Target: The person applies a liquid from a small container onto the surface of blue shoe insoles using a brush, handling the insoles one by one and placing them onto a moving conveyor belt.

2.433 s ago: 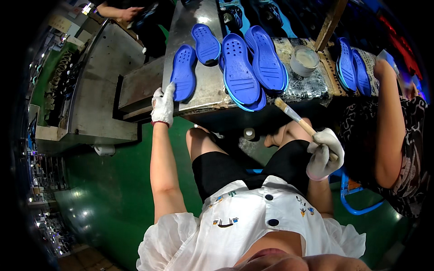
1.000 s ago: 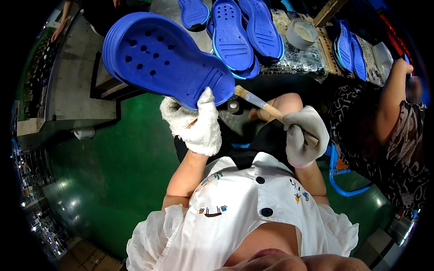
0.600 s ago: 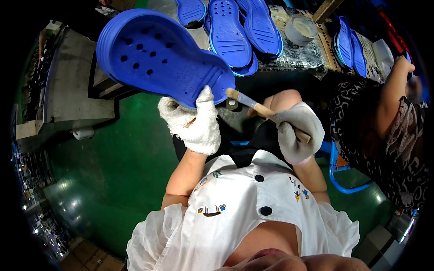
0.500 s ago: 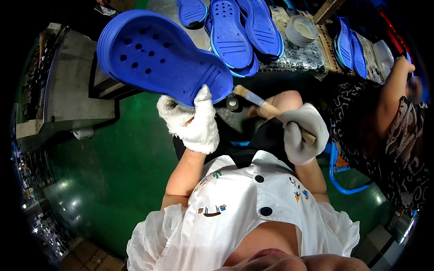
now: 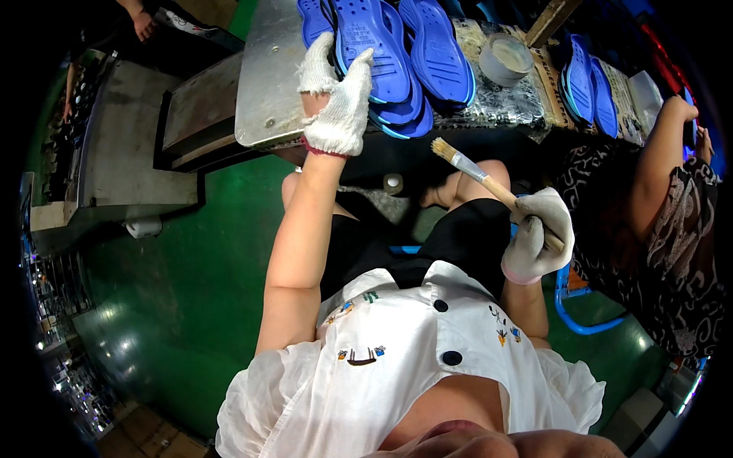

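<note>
My left hand (image 5: 332, 103), in a white knit glove, is at the front of a pile of blue shoe soles. Its thumb lies on top of a blue shoe sole (image 5: 374, 57) and its fingers are at that sole's left edge, partly hidden. Another blue sole (image 5: 314, 23) lies just left of it. My right hand (image 5: 540, 233), gloved in white and grey, is closed round the wooden handle of a flat paintbrush (image 5: 481, 175). The brush's bristles point up and left, apart from the soles.
More blue soles (image 5: 437, 53) lie to the right on the plastic-wrapped table, beside a clear round tub (image 5: 506, 59). Bare metal tabletop (image 5: 267, 99) is at left. A wooden post (image 5: 550, 21) rises behind. Another person's arm (image 5: 663, 160) is at right, near further soles (image 5: 580, 80).
My left hand has moved up and away from me, carrying the sole from in front of me to the pile. My right hand and the brush have shifted right and slightly down.
</note>
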The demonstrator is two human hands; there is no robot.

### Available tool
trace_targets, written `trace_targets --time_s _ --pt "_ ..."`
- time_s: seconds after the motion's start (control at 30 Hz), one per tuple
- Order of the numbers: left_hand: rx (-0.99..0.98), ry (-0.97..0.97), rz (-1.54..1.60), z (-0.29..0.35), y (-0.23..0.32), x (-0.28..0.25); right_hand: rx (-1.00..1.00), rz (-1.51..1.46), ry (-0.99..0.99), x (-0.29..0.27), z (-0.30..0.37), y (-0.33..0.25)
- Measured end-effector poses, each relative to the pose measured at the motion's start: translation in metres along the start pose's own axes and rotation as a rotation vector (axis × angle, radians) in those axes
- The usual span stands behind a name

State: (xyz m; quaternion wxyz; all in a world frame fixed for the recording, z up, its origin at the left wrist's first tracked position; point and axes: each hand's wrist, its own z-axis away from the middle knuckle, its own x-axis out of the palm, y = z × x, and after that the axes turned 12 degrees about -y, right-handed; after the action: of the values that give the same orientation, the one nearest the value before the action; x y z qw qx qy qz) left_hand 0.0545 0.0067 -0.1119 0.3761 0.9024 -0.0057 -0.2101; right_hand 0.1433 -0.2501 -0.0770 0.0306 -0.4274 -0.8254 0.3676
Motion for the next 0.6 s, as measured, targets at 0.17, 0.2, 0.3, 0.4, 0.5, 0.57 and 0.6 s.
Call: trace_targets --time_s 0.17,0.2,0.3,0.4,0.5,0.57,0.6 --pt "-0.035 -0.098 -0.16 -0.014 -0.008 -0.011 -0.018 0.026 -0.011 -0.006 -0.001 0.009" --pt "-0.062 -0.119 -0.111 -0.015 -0.013 -0.014 -0.055 0.048 -0.018 -0.005 -0.001 0.01" --pt "-0.36 -0.037 0.273 -0.028 -0.033 -0.015 -0.036 0.057 -0.047 -0.006 -0.005 0.009" --pt "-0.124 -0.064 -0.331 -0.054 -0.075 -0.02 0.008 -0.003 0.03 -0.004 -0.005 0.009" --pt "-0.321 -0.25 -0.662 -0.073 -0.087 -0.012 0.016 0.023 -0.012 -0.005 -0.005 0.01" --pt "-0.415 -0.493 -0.816 -0.077 -0.088 -0.009 0.019 0.017 -0.011 -0.002 -0.005 0.008" --pt "-0.405 -0.496 -0.847 -0.079 -0.096 -0.009 0.041 0.021 -0.005 -0.001 -0.005 0.007"
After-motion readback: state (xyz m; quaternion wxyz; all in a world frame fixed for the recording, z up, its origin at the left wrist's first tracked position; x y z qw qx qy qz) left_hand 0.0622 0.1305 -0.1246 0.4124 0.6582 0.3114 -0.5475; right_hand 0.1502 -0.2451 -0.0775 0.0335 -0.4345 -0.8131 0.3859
